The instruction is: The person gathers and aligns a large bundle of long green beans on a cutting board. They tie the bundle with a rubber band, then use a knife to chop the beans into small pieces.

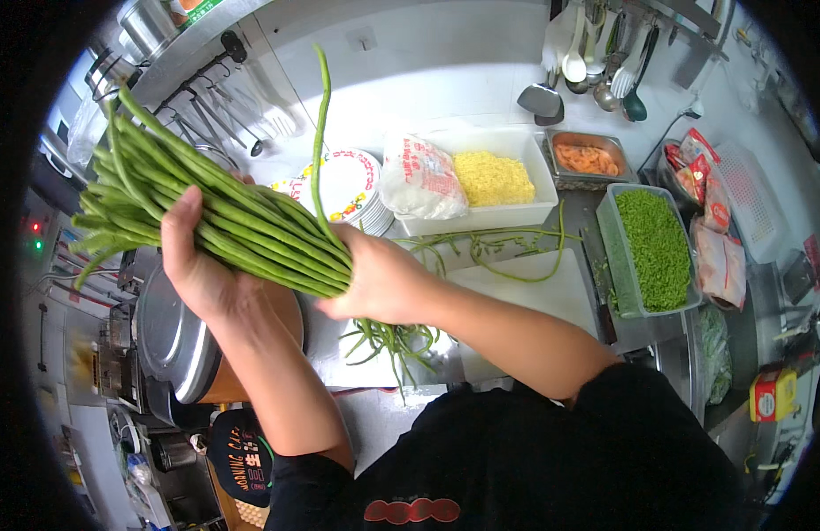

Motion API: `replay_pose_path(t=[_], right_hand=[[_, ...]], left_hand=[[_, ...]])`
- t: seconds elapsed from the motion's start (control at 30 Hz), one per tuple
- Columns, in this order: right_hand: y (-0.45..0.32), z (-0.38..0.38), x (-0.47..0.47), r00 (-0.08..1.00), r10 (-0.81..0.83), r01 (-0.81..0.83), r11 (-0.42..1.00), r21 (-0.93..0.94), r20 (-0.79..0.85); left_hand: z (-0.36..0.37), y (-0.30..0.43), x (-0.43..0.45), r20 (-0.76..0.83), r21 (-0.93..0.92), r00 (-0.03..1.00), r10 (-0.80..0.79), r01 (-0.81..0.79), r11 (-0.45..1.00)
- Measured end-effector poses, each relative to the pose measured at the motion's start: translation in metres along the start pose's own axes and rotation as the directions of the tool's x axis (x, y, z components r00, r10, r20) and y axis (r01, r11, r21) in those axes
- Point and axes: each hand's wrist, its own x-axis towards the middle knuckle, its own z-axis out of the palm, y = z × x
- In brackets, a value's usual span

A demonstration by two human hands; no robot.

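Note:
A thick bundle of long green beans (250, 222) is held up at a slant by both hands. My left hand (207, 265) grips the bundle from below, thumb across its front. Around the lower right part of the beans, my right hand (380, 269) is closed. One single bean (320, 133) sticks up above the right hand. Thin bean ends (393, 342) droop below that hand, over the counter. Beyond it, a few loose beans (516, 272) lie on and behind a white cutting board (549, 299). A knife (603, 312) rests along the board's right side.
Behind the board stand stacked plates (347, 176) and a white tub (479, 219) of yellow crumbly food (493, 179). A tub of chopped green pieces (652, 252) and a metal pan (589, 159) stand right. A large lidded pot (177, 332) is at left, a person's cap (240, 458) below.

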Motion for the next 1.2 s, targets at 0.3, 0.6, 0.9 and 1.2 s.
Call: replay_pose_path(t=[0.3, 0.6, 0.9, 1.2], right_hand=[[0.004, 0.009, 0.003, 0.994, -0.100, 0.100, 0.995, 0.010, -0.055], [0.036, 0.017, -0.016, 0.965, -0.157, 0.157, 0.987, -0.021, -0.208], [0.066, 0.028, -0.026, 0.982, 0.106, -0.123, 0.987, -0.103, -0.160], [0.053, 0.023, -0.011, 0.986, 0.039, -0.018, 0.991, 0.133, -0.159]], left_hand=[[-0.017, -0.012, -0.017, -0.018, -0.105, 0.998, -0.062, 0.060, 0.993], [-0.010, -0.026, -0.018, -0.050, -0.021, 0.999, -0.020, 0.018, 1.000], [0.013, -0.037, -0.022, -0.137, 0.145, 0.989, -0.046, 0.065, 0.987], [0.006, -0.043, -0.019, -0.070, 0.060, 0.993, -0.091, 0.095, 0.994]])
